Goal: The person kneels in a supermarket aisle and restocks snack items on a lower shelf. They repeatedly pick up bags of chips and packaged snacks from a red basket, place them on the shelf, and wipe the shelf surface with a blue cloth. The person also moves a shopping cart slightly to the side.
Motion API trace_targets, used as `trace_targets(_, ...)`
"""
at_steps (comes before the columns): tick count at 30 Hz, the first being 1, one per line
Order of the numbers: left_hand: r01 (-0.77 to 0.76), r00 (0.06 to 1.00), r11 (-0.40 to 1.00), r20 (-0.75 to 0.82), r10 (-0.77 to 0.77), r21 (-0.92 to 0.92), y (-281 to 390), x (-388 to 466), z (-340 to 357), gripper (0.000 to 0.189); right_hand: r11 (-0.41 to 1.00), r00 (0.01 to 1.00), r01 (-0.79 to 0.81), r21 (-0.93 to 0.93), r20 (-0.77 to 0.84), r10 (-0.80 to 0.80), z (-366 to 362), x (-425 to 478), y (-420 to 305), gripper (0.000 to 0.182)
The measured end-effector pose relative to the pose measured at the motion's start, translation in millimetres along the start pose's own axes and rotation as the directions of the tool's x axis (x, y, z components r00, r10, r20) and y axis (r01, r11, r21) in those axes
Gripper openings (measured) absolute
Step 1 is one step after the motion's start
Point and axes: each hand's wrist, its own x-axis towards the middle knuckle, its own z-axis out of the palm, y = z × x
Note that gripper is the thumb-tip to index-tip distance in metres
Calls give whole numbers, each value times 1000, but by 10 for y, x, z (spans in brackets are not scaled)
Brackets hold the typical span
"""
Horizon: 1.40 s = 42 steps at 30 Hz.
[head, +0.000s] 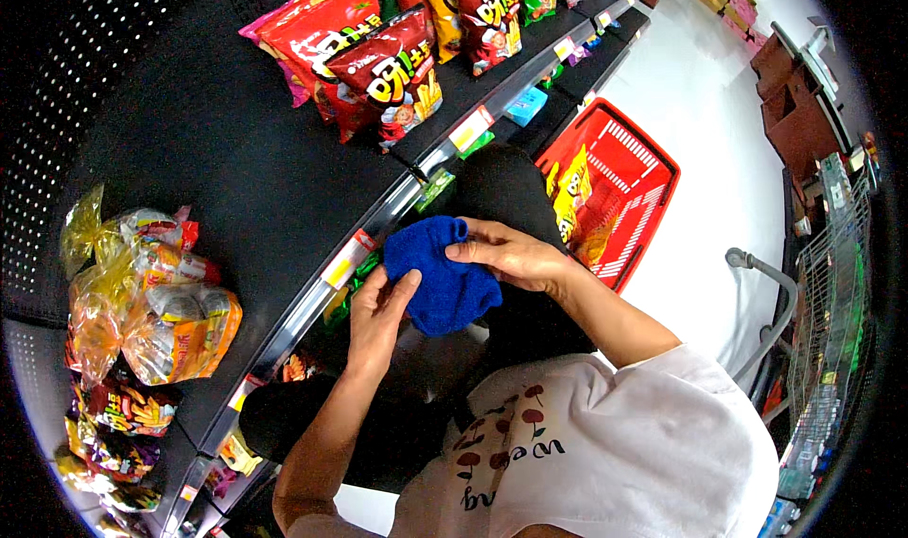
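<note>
A blue cloth (443, 279), bunched and folded, is held between both hands in front of my lap. On its left side my left hand (379, 304) pinches the edge, thumb on top. My right hand (507, 254) grips the upper right part, with the thumb over the cloth and the fingers beneath. Beyond the hands runs the price-tag rail (347, 257) of a black store shelf (234, 155). Maroon chip bags (397, 77) stand upright on that shelf, above the hands.
At the shelf's left lie clear-wrapped snack packs (177, 325) and more chip bags (131, 407). A red shopping basket (642, 204) holding yellow snack bags (574, 190) is on the floor beside my knee. A wire shopping cart (826, 311) is at the far right.
</note>
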Motion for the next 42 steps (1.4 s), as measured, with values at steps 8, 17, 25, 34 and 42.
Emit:
trace_targets(8,-181,979,983,-90,182,21,286,-66,178,24,992,999,38,123,-38,-34,-113,-187,70,49)
trace_targets(17,-239,970,968,54,235,80,607,-185,624,35,849,955,-245,468,268,128,-76,-385,287,84)
trace_targets(25,-273,955,950,161,249,152,606,-162,778,38,944,987,148,295,-107,-121,-216,-587,-81,48)
trace_targets(34,-143,981,989,132,145,-25,260,42,997,42,936,901,327,132,-342,-267,-384,-971,-421,48)
trace_targets(42,-87,996,991,-21,85,-104,54,108,770,35,893,511,237,-383,-733,-449,-938,-1635,-662,41)
